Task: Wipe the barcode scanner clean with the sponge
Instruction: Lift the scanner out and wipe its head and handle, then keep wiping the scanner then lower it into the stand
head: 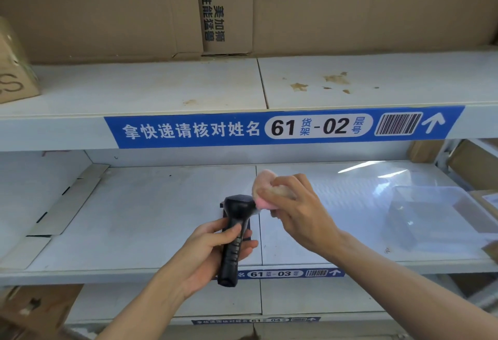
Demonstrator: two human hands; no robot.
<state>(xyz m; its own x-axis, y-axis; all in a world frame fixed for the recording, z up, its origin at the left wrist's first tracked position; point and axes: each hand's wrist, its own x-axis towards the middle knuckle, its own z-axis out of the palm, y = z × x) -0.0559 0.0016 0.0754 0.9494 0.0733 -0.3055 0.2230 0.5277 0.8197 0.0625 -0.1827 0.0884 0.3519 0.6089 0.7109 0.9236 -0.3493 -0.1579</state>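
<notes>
A black handheld barcode scanner [235,229] is held upright in front of the middle shelf, its head at the top. My left hand [213,256] grips its ribbed handle from the left. My right hand [299,210] holds a pink sponge [262,191] pinched between fingers and thumb. The sponge presses against the right side of the scanner's head. Part of the sponge is hidden under my fingers.
White metal shelves [151,205] carry blue labels [283,128]. A clear plastic box [431,213] lies at the right of the middle shelf, a flat cardboard piece [62,205] at its left. Large cardboard boxes [350,8] stand on the upper shelf.
</notes>
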